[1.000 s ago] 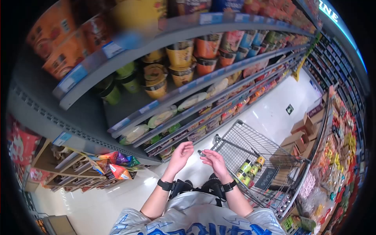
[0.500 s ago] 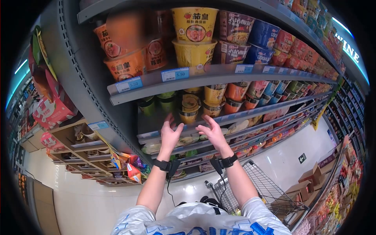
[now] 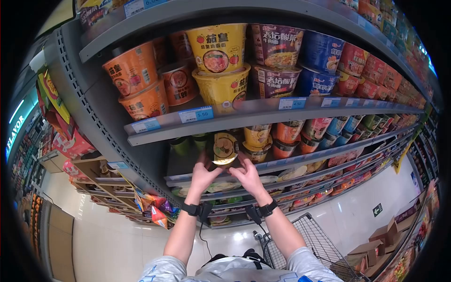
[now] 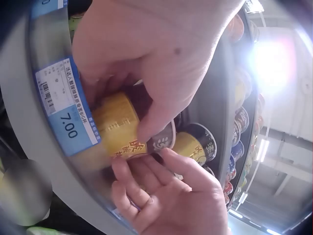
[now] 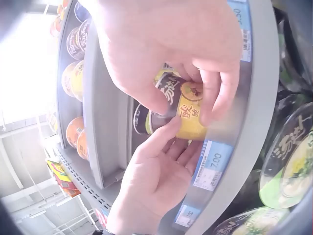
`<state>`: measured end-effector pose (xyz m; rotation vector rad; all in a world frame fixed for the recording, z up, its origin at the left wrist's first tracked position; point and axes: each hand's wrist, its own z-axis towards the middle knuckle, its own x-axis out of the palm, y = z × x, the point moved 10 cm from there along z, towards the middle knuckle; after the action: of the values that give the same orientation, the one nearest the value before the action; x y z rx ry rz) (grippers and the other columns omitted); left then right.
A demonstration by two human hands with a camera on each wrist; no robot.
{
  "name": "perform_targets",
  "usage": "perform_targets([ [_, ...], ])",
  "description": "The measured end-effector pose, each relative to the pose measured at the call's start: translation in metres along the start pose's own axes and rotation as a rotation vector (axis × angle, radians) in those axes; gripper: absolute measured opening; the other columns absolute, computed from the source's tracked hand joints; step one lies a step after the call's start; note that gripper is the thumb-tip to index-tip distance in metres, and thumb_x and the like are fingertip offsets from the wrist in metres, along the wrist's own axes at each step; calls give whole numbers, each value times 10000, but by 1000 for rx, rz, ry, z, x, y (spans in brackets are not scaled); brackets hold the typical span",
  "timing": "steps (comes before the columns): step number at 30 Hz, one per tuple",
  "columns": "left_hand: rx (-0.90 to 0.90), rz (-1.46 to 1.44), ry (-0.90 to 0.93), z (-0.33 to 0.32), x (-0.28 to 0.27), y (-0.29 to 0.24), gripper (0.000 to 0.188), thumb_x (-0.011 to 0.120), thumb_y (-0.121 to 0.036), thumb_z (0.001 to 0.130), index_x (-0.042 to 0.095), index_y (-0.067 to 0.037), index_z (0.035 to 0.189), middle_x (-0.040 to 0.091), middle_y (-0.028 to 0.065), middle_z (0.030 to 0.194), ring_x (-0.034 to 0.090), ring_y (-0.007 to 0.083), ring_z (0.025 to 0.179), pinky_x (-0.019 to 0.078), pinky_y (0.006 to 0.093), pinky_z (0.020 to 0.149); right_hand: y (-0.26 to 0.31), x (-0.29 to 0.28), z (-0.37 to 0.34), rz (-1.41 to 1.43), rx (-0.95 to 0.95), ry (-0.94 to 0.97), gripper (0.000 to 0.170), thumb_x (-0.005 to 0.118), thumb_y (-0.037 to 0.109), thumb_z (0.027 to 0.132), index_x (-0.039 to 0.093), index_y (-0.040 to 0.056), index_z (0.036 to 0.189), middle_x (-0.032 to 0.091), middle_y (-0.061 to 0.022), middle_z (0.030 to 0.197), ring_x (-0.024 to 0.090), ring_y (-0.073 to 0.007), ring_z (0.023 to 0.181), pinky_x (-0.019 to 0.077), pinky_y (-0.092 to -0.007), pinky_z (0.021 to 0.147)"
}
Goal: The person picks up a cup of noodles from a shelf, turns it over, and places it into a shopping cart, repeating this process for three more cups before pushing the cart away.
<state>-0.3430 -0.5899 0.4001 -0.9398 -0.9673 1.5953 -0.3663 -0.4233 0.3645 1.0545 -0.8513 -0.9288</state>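
Note:
A yellow-and-black instant noodle cup [image 3: 225, 149] is between my two hands at the front of the second shelf, its lid tilted toward me in the head view. My left hand [image 3: 203, 176] grips its left side, thumb against the wall of the cup [image 4: 117, 122]. From the right, my right hand [image 3: 247, 176] holds it too, with fingers [image 5: 211, 95] curled over the yellow side. Stacked yellow noodle cups [image 3: 257, 149] stand just to its right, and green cups [image 3: 180, 145] sit deeper on the left.
Above my hands runs a shelf edge [image 3: 244, 114] with larger noodle tubs [image 3: 218, 49] on it. Price tags [image 4: 68, 110] line the shelf lip. Packaged bowls [image 5: 288, 161] lie on the shelf below. A wire shopping cart [image 3: 310, 244] stands at my right.
My hands have come up from near my waist to the shelf and closed around the noodle cup. The cup is now tilted between them. The head view has turned toward the shelves.

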Motion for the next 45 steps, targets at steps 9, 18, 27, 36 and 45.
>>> perform_targets([
  [9, 124, -10, -38, -59, 0, -69, 957, 894, -103, 635, 353, -5, 1418, 511, 119, 1353, 511, 205, 1245, 410, 339, 1066, 63, 17, -72, 72, -124, 30, 612, 633, -1, 884, 396, -27, 1448, 522, -151, 1408, 603, -170, 1124, 472, -305, 969],
  [18, -82, -430, 47, -112, -6, -39, 935, 893, -69, 644, 340, -10, 1395, 524, 115, 1336, 521, 200, 1230, 419, 353, 1057, 96, 38, -137, -645, -400, -108, 692, 764, 113, 765, 481, -24, 1382, 513, -201, 1406, 512, -305, 1280, 397, -388, 1068],
  [27, -435, -755, 69, -140, -17, 0, 614, 776, -177, 834, 477, -4, 1342, 586, 95, 1286, 561, 172, 1163, 438, 331, 1007, 60, 60, -151, -539, -126, -73, 816, 850, 201, 724, 452, -9, 1404, 534, -195, 1348, 546, -276, 1235, 440, -369, 1033],
  [36, -356, -749, 107, -138, -21, -7, 656, 788, -159, 822, 449, -6, 1363, 563, 100, 1317, 549, 181, 1184, 420, 343, 1029, 46, 64, -152, -442, -107, -148, 811, 862, 201, 722, 456, 1, 1395, 505, -147, 1306, 598, -218, 1097, 509, -324, 927],
  [45, -315, -663, 183, -138, -13, 1, 764, 821, -156, 785, 380, -21, 1394, 531, 102, 1347, 524, 193, 1224, 401, 355, 1057, 22, 58, -153, -311, -10, -115, 841, 871, 164, 711, 420, 2, 1402, 519, -131, 1316, 583, -195, 1145, 502, -326, 947],
])
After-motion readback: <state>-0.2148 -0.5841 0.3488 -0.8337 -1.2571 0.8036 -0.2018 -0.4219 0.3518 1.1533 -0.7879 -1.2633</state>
